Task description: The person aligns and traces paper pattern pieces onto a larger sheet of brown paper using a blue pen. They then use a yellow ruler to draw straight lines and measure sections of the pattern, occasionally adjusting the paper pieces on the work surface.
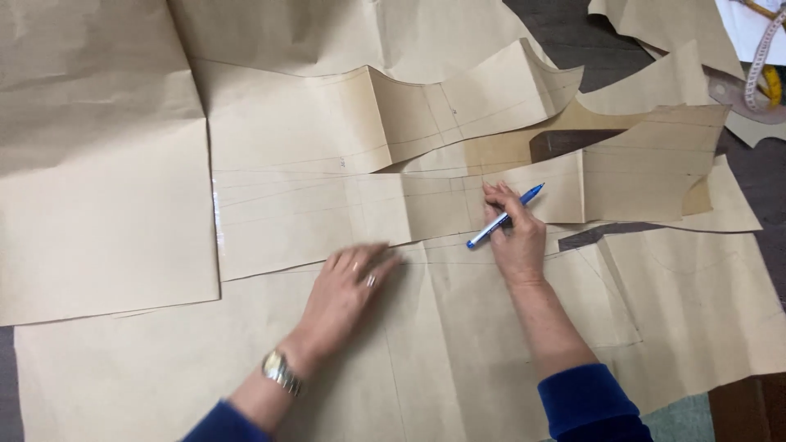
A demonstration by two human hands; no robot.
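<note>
Our left hand (354,278) lies spread flat on the near paper sheet (458,344), just below the pattern piece (327,217) edge; our right hand (516,237) pinches a blue pen (503,217) there.

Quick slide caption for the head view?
Left hand flattens brown pattern paper; right hand holds a blue pen.

Paper sheets (106,221): tan-brown, plain, faint pencil lines. Cut paper piece (327,217): same tan, thin ruled lines, glossy clear tape strip on left edge. Pen (504,216): blue cap and tip, white barrel. Sleeves (585,401): dark blue. Wristwatch (281,371): silver and gold metal band. Ring (371,281): silver. Table (565,33): dark brown. Curved ruler (760,57): pale, fine tick marks; yellow item beside it.
</note>
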